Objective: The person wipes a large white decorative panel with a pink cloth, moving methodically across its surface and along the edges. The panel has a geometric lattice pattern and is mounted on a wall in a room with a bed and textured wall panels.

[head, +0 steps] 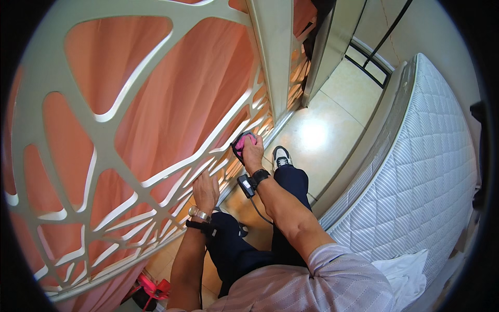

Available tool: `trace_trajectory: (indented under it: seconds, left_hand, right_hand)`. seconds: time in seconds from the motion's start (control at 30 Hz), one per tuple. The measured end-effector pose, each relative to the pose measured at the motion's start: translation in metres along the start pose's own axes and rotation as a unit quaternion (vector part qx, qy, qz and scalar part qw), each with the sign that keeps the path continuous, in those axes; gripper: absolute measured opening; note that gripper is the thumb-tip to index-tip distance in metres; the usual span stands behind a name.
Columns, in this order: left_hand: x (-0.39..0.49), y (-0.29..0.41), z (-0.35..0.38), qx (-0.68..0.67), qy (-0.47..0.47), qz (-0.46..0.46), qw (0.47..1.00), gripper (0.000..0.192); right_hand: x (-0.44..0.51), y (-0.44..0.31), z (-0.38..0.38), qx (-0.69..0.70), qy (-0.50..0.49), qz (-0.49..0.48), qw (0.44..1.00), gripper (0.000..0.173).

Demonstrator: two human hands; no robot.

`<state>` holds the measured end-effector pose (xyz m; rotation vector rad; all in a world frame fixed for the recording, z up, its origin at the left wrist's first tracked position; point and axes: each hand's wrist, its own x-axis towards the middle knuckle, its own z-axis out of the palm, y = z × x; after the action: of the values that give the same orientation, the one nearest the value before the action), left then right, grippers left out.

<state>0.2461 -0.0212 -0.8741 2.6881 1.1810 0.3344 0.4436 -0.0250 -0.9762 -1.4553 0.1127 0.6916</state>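
My right hand is closed on a bunched pink and dark cloth, held against the lower part of a white openwork lattice panel. To its left, my left hand rests with its fingers on the lattice bars and holds no object that I can see; its fingertips are partly hidden among the bars. A metal-banded watch and a black strap are on the left wrist. A black strap with a small cabled device is on the right wrist. Pink curtain fabric hangs behind the lattice.
A quilted mattress on a bed base stands at the right, with a white cloth at its lower edge. Tiled floor runs between bed and panel. A black metal frame stands at the far end. Red items lie at lower left.
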Motion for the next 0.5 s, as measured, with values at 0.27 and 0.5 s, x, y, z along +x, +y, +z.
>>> trace_trajectory:
  seconds: [0.27, 0.5]
  left_hand:
    - [0.026, -0.002, 0.015, 0.053, -0.107, -0.104, 0.987, 0.035]
    - [0.029, 0.004, 0.008, 0.015, -0.070, -0.077, 0.994, 0.040]
  right_hand:
    - [0.001, 0.095, 0.011, -0.037, -0.022, 0.099, 0.994, 0.027]
    - [-0.059, 0.067, 0.005, 0.113, -0.090, 0.261, 0.954, 0.027]
